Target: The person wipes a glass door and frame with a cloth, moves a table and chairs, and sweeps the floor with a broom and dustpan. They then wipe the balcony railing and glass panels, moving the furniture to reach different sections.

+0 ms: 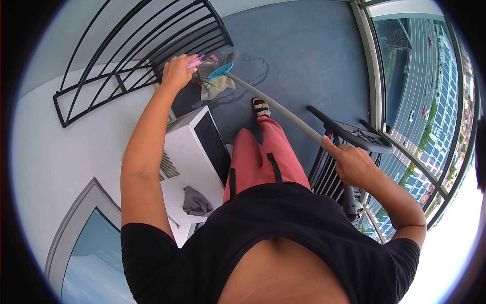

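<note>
1. L hand (177,73) has fingers curled round a pink handle (200,61); R hand (354,164) wraps the broom pole (278,108), index finger laid along it.
2. Broom head (221,70) is nr the floor's (314,55) wall-side edge, just beside the black rack (218,23).
3. Tip: hold pole low, use short strokes, L wrist steady; damp-looking streaks (265,66) may make grit cling, imo.
4. Mat'ls: teal, prob. plastic head; thin grey bristles (229,57); smooth pale pole; crumpled yellowish item (221,86), cloth or bag, can't tell.

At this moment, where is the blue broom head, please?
In the head view, the blue broom head is left of centre near the top, at the far end of the pole, beside the pink handle in the left hand.
</note>
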### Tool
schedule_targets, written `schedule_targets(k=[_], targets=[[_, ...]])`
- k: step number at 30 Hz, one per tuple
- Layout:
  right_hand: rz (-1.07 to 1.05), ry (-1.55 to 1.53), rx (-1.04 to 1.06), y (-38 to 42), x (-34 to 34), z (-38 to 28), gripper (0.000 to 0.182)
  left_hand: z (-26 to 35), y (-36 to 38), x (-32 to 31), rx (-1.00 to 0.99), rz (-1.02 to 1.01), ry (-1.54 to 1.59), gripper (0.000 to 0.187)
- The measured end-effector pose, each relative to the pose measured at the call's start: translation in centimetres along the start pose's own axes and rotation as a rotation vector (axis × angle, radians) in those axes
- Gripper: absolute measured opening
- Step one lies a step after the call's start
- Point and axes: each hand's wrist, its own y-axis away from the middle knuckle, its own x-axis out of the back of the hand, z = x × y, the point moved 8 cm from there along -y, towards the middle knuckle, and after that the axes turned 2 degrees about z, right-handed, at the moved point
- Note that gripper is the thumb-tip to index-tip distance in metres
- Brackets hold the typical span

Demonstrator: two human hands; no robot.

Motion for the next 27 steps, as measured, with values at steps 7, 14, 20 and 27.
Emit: schedule_targets(k=[7, 14, 20, 27], targets=[[-0.045, 0.220, -0.065, -4.2, -0.6, 3.2, 0.072, 3.9, -3.3, 2.0, 0.021, -0.045, 0.093, 0.040], [0.002, 0.207, -0.133, -2.9, 0.7, 5.3, 0.073, 4.7, -5.2, 1.6, 0.106, -0.209, 0.178, 0.036], [0.119, 0.024, -0.128, -1.0, 1.9, 6.2, 0.069, 4.7, -8.8, 1.6, 0.131, -0.162, 0.192, 0.041], [0.130, -0.104, -0.103, 4.9, 5.2, 6.0, 0.069, 5.4, -13.6, 0.3, 0.163, -0.189, 0.152, 0.039]])
